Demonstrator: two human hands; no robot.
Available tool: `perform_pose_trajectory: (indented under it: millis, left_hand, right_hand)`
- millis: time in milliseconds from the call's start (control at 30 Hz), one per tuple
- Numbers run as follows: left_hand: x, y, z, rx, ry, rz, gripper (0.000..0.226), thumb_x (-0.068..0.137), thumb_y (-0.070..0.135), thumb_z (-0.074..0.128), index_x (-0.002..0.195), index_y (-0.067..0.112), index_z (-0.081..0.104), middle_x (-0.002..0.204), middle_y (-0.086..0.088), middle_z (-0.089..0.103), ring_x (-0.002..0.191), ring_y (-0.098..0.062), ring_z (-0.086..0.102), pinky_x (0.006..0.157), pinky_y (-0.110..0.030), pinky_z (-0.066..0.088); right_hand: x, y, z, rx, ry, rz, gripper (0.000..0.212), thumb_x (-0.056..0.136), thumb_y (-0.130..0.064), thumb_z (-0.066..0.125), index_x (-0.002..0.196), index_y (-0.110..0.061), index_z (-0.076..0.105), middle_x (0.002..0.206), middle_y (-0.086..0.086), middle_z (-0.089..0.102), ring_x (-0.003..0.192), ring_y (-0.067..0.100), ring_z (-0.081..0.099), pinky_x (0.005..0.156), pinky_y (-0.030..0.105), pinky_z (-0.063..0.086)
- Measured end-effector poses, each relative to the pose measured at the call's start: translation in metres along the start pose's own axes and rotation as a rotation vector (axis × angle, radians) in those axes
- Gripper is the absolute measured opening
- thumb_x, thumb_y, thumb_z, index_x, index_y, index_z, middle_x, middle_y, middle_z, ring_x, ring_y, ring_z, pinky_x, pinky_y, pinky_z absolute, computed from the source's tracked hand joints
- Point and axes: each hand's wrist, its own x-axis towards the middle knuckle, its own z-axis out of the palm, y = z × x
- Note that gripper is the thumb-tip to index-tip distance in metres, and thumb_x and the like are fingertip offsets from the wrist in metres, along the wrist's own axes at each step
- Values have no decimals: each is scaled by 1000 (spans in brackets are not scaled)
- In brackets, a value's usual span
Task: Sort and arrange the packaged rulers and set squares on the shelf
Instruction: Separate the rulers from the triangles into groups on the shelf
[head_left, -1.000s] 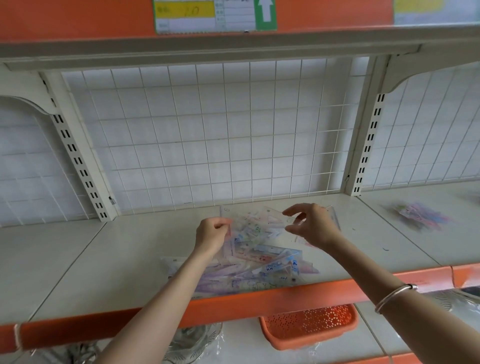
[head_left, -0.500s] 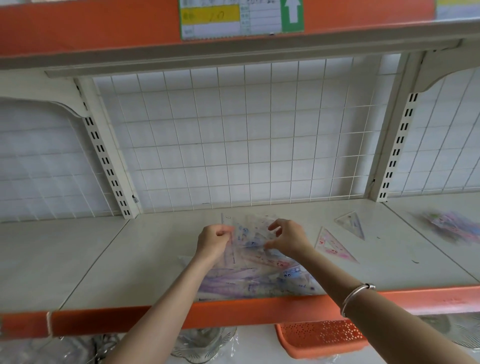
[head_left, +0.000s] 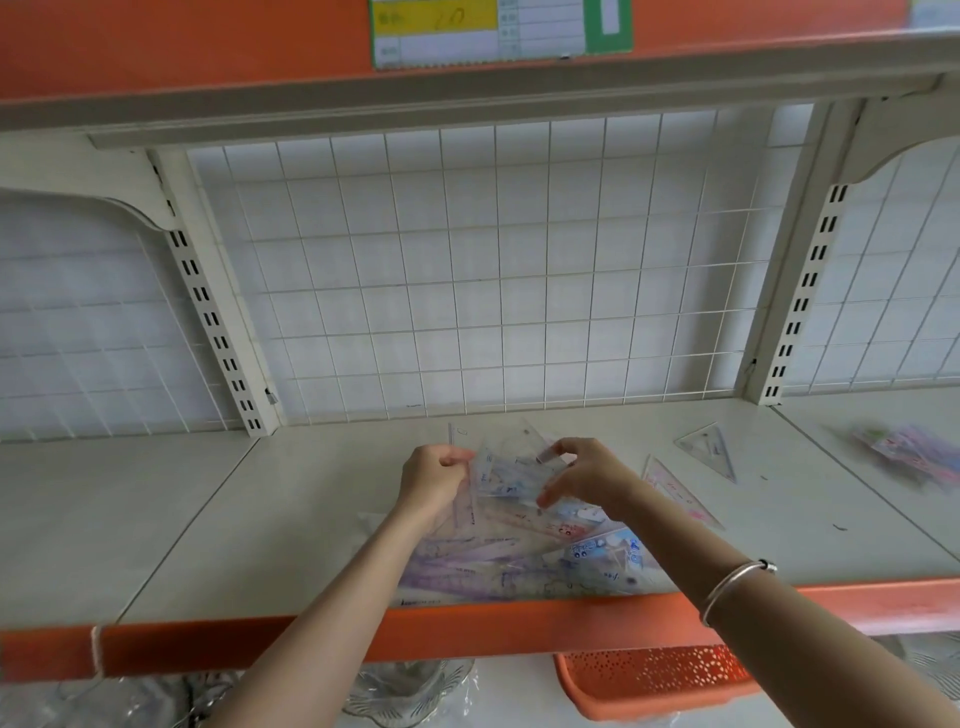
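A loose pile of packaged rulers and set squares (head_left: 524, 561) lies on the white shelf (head_left: 260, 519) near its orange front edge. My left hand (head_left: 434, 480) grips the left side of a clear packaged set (head_left: 511, 470) lifted above the pile. My right hand (head_left: 584, 478) pinches the same packet on its right side. A pink set square (head_left: 680, 493) lies flat just right of my right hand. Farther right and back, a clear set square (head_left: 709, 449) rests on the shelf.
A blurred heap of more packets (head_left: 914, 454) sits on the neighbouring shelf section at right. A white wire grid (head_left: 493, 270) backs the shelf. Below hang an orange perforated basket (head_left: 654, 680) and glassware (head_left: 405, 691). A price label (head_left: 498, 31) is on the upper shelf.
My right hand left two set squares at the right, came back to the pile and now pinches the packet that my left hand holds. The view has shifted left.
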Motion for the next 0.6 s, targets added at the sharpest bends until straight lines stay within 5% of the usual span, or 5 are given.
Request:
perform_pose_trajectory:
  millis: [100,200,600]
  left_hand:
    - [3,3,-2,33,-23,-12,32,83,-3,51,104,10,73,95,-5,70,80,-12,62,72,-12,50]
    - [5,7,-1,57,-40,-28,32,80,-2,54,103,9,73,88,-4,70,85,-17,66,86,-29,54]
    - [5,12,1,112,-84,-19,32,81,0,52,105,7,72,108,-6,70,104,-20,63,91,-28,49]
  right_hand:
    - [-4,3,-13,7,-53,12,40,70,12,72,106,-4,63,87,17,63,67,20,57,58,23,49]
    - [-7,5,-26,1,-51,9,31,78,15,61,103,-3,65,79,12,64,58,14,56,49,17,44]
    - [-8,8,-45,211,-22,9,28,89,14,41,103,7,64,73,13,58,55,18,57,55,24,53]
